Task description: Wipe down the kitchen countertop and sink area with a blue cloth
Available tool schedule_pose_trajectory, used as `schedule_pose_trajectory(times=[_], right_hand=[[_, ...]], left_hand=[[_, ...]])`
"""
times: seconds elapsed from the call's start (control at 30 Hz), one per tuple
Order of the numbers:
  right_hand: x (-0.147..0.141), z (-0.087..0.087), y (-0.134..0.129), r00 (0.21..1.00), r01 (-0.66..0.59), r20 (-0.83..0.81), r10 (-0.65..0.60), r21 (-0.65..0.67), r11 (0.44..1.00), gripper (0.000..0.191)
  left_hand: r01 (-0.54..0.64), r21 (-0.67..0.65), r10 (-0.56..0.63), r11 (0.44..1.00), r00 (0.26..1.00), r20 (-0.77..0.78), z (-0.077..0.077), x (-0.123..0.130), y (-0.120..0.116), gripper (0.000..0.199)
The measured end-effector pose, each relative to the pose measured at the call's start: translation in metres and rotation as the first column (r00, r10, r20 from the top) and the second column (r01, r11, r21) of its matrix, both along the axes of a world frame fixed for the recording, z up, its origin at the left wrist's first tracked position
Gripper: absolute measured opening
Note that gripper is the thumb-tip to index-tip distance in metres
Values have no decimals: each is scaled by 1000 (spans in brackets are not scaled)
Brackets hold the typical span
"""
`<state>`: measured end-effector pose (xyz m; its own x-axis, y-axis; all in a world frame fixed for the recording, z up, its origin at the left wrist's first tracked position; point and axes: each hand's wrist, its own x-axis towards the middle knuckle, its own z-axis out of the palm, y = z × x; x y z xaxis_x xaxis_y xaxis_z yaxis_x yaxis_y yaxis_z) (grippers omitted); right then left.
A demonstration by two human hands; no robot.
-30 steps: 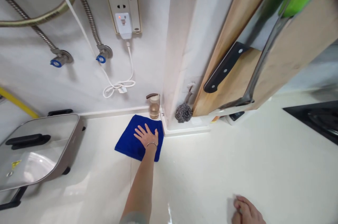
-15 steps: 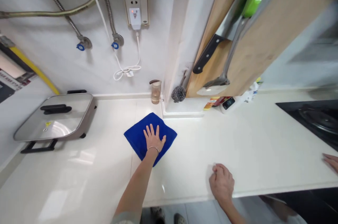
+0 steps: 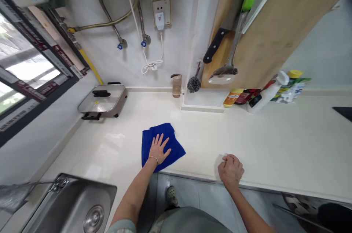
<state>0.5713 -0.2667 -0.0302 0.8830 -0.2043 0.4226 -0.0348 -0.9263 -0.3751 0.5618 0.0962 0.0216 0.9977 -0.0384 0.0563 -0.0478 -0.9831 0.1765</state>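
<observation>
My left hand lies flat on a blue cloth, its fingers spread and a thin bracelet at the wrist. The cloth rests on the white countertop, with its near edge at the counter's front edge and its far side uneven. Further right, my right hand is curled into a fist over the counter near the front edge. A small whitish bit shows by its fingertips; what the fingers hold, if anything, is hidden.
A lidded electric pan stands at the back left, a steel sink at the near left. Against the wall are a small glass bottle, a steel-wool scrubber, a wooden board with a knife, and several cleaning bottles.
My left hand has drawn the blue cloth toward the counter's front edge, and its shape has shifted. The view has swung left, bringing in the sink and window. Another hand at far right is gone from view.
</observation>
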Motion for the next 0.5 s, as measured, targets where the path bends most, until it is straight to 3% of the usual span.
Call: schedule_pose_trajectory(times=[0.13, 0.27, 0.5], right_hand=[[-2, 0, -1, 1000, -16, -13, 16, 37, 999, 13], [-5, 0, -2, 999, -38, -35, 39, 49, 998, 15], [-7, -5, -2, 998, -55, 35, 53, 48, 997, 13]], left_hand=[[-74, 49, 75, 996, 997, -8, 6, -49, 33, 61], [-229, 89, 229, 969, 973, 4, 9, -96, 56, 60], [-483, 145, 481, 864, 875, 47, 6, -167, 59, 59]])
